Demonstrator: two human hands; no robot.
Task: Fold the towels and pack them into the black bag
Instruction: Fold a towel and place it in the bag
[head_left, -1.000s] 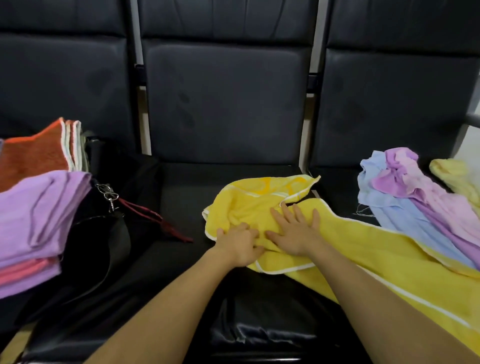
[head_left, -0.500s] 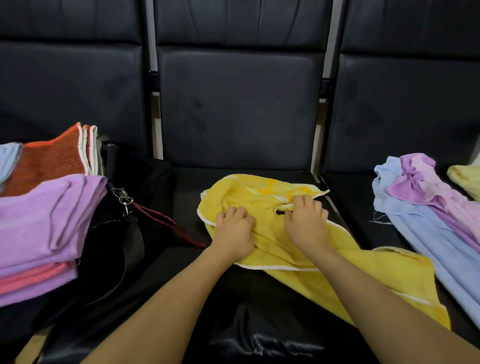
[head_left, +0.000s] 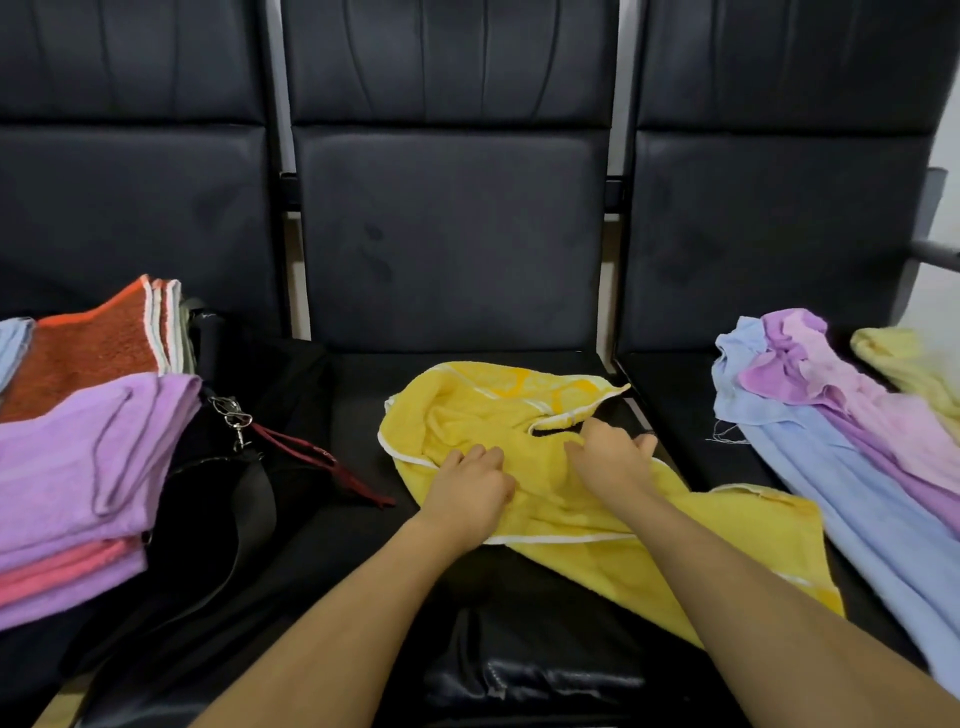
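Black padded seats (head_left: 447, 234) in a row are seen, with pale wall at the right edge. On the middle seat a crumpled yellow towel (head_left: 571, 499) is gripped by both curled hands, left (head_left: 470, 496) and right (head_left: 610, 460). Left of it the black bag (head_left: 218, 499) is slumped beside folded towels (head_left: 78, 467).

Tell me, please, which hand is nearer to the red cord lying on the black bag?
Left. The left hand rests on the yellow towel just right of the red cord; the right hand lies farther right.
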